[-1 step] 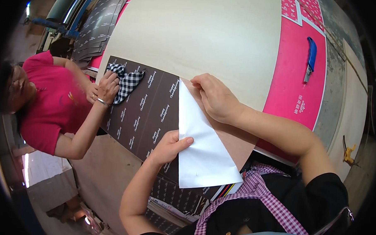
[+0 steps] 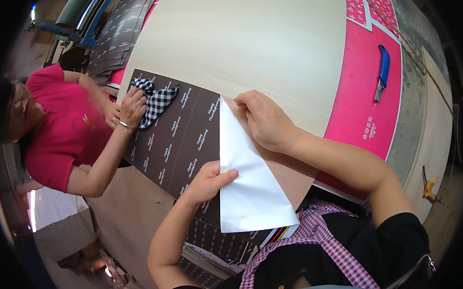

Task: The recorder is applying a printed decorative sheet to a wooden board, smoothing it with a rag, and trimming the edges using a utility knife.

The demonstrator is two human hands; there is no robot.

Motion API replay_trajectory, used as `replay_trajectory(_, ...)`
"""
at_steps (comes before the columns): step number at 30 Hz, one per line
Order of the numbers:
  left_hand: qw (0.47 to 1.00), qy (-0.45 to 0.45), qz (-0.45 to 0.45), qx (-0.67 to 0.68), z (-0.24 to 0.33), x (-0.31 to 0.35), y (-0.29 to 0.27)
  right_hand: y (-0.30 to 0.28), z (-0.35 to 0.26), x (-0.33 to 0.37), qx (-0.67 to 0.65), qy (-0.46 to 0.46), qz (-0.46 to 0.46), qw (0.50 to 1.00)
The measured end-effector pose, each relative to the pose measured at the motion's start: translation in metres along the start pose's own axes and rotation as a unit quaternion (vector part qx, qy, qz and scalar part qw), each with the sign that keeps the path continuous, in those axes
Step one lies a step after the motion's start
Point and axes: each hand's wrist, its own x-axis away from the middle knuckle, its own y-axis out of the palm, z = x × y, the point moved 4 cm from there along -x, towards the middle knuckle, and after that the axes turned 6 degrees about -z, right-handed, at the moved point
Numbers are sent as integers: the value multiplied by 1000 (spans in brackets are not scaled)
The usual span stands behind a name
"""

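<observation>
A dark brown sheet of paper (image 2: 195, 112) with white lettering lies on a pale wooden board. Its near right part is folded back, showing the white underside (image 2: 250, 179). My left hand (image 2: 211, 181) grips this turned-back flap at its left edge, thumb on top of the white side and fingers beneath. Beside the far tip of the fold, my right hand (image 2: 269, 117) is closed, its fingers curled in over a bare tan surface (image 2: 288, 174). What those fingers hold, if anything, is hidden.
Across on the left, a co-worker in a pink shirt presses a black-and-white checked cloth (image 2: 158, 107) onto the sheet. A blue utility knife (image 2: 382, 72), blade out, rests on pink paper (image 2: 360, 102) at the right. The wooden board (image 2: 243, 39) stretches away behind.
</observation>
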Motion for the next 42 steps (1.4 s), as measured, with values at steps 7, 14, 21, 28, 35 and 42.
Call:
replay_trajectory(7,999,33,-13,-20,-3,1,-3,-1,-1,0,2,-32,26,999)
replay_trajectory(14,997,67,-10,-24,-5,7,-5,-1,-5,0,19,-43,36,998)
replay_trajectory(21,995,69,33,62,-25,18,-17,2,-1,0,29,-56,30,998)
replay_trajectory(28,993,82,43,73,-26,21,-15,3,-1,1,44,-52,17,998)
replay_trajectory(35,993,100,12,58,-32,20,-22,2,-14,4,26,-83,-127,988)
replay_trajectory(42,991,126,27,31,-24,20,-18,-2,-13,15,-14,-133,-217,967)
